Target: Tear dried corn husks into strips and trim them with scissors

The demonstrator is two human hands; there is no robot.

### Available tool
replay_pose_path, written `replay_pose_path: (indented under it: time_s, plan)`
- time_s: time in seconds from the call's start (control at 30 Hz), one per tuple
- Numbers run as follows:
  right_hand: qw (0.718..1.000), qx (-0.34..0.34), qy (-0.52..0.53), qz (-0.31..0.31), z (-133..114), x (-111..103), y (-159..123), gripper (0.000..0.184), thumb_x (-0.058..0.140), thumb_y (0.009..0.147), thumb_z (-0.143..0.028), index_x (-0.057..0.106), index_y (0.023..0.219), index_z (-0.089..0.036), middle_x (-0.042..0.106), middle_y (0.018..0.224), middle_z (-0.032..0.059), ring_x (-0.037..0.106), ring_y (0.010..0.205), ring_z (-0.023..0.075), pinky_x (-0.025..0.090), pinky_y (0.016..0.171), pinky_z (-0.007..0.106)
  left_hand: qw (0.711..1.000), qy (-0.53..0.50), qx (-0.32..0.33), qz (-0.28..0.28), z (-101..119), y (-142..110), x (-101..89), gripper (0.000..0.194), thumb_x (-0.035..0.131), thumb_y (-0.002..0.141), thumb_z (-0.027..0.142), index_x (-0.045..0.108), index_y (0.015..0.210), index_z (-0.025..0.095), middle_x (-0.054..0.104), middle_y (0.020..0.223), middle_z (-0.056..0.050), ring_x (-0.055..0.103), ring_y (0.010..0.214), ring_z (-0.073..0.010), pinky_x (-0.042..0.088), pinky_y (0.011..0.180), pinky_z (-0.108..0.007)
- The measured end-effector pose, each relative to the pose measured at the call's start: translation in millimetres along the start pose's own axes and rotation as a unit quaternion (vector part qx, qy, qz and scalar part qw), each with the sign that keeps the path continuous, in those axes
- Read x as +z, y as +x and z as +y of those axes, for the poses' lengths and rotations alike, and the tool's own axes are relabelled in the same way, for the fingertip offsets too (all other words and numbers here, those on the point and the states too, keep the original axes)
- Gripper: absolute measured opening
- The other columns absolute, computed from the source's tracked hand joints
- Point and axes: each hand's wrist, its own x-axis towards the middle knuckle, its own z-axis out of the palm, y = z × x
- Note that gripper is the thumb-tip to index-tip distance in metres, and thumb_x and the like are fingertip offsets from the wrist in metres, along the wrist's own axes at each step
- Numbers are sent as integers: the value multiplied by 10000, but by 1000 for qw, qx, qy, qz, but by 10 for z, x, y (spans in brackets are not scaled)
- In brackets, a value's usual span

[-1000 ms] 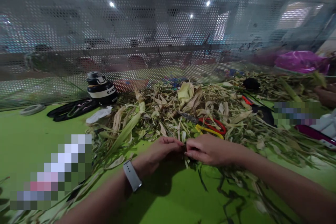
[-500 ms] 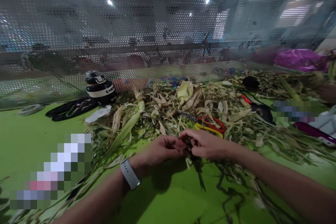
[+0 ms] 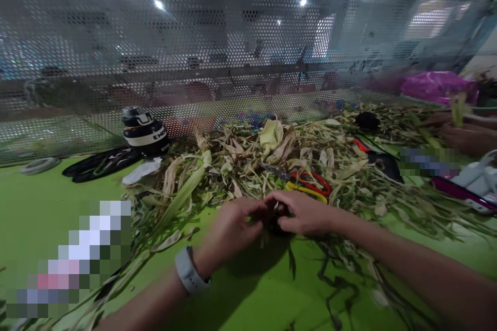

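Observation:
My left hand point(image 3: 233, 227) and my right hand point(image 3: 301, 212) meet at the near edge of a heap of dry corn husks and leaves point(image 3: 272, 165) on a green table point(image 3: 58, 201). Both hands are closed, fingers pinched together around a small dark bundle of plant strands point(image 3: 275, 215) held between them. Dark strands hang from it onto the table. A pale watch point(image 3: 189, 272) is on my left wrist. Scissors with red and yellow handles point(image 3: 308, 184) lie in the husks just beyond my right hand.
A perforated metal screen point(image 3: 194, 62) runs along the far side of the table. A black and white bottle point(image 3: 145, 132) and a black strap lie at the back left. Another person's hands point(image 3: 464, 132) work at the far right near a pink bag point(image 3: 438, 87).
My hands have drawn closer together and curled over the small bundle. The view has tilted slightly, and the other person's hands have come into sight at the right.

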Motion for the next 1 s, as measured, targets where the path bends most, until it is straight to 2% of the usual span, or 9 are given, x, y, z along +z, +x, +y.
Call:
replay_pose_path:
  time_s: [0.07, 0.13, 0.2, 0.3, 0.47, 0.57, 0.77, 0.87, 1.0]
  plan:
    - [1000, 10, 6, 6, 19, 3, 13, 365, 471, 695, -93, 530, 1043, -184, 601, 831, 3, 519, 673, 117, 404, 607, 207, 991, 106, 61, 45, -9, -38, 65, 207, 528, 732, 110, 651, 888, 168, 680, 790, -48, 585, 707, -166, 463, 639, -273]
    - [1000, 18, 2, 21, 38, 6, 28, 332, 447, 727, -102, 539, 1038, -173, 604, 841, 13, 521, 679, 120, 405, 614, 213, 974, 184, 113, 66, -35, -73, 121, 209, 483, 771, 101, 639, 899, 159, 672, 756, -55, 575, 679, -165, 470, 606, -271]
    - [999, 23, -1, 31, 51, 10, 43, 330, 438, 732, -97, 551, 1035, -166, 610, 898, 27, 531, 731, 130, 413, 658, 228, 962, 218, 149, 71, -67, -98, 151, 218, 452, 805, 105, 618, 936, 155, 674, 784, -57, 579, 684, -158, 486, 605, -264]
    - [1000, 18, -8, 24, 58, 18, 63, 365, 450, 696, -69, 580, 1026, -154, 610, 926, 40, 533, 780, 144, 417, 704, 243, 956, 223, 168, 88, -111, -114, 162, 210, 462, 819, 115, 595, 974, 162, 675, 899, -59, 605, 742, -149, 511, 644, -253]
    - [999, -24, -26, 35, 111, 57, 89, 368, 526, 688, -100, 609, 1045, -138, 567, 894, 55, 522, 808, 155, 421, 742, 256, 958, 200, 159, 133, -153, -110, 190, 195, 507, 808, 126, 586, 979, 181, 637, 984, -59, 606, 840, -138, 508, 731, -241]
    - [998, -38, -8, 39, 163, 63, 101, 271, 550, 741, -174, 630, 998, -140, 559, 860, 48, 525, 802, 150, 424, 754, 257, 965, 173, 141, 137, -153, -105, 204, 183, 499, 818, 137, 574, 978, 186, 619, 961, -58, 599, 828, -128, 504, 728, -234]
    - [997, -45, 11, 53, 152, -58, 77, 164, 533, 772, -162, 653, 880, -133, 586, 862, 49, 547, 823, 148, 412, 790, 261, 973, 140, 119, 138, -148, -103, 200, 174, 469, 816, 111, 557, 946, 186, 605, 893, -45, 588, 808, -127, 499, 708, -228]
    - [999, -30, 1, 29, 104, -110, 52, 194, 531, 744, -129, 649, 898, -137, 598, 856, 39, 550, 814, 145, 410, 776, 247, 981, 125, 87, 125, -136, -107, 194, 172, 470, 807, 109, 561, 931, 188, 598, 878, -38, 580, 790, -126, 499, 691, -223]
    - [1000, 18, 21, -7, 62, -100, 35, 259, 541, 683, -107, 629, 924, -144, 616, 836, 15, 549, 746, 126, 423, 665, 201, 987, 107, 57, 110, -113, -105, 186, 161, 465, 809, 124, 570, 913, 187, 594, 882, -41, 577, 791, -131, 499, 681, -221]
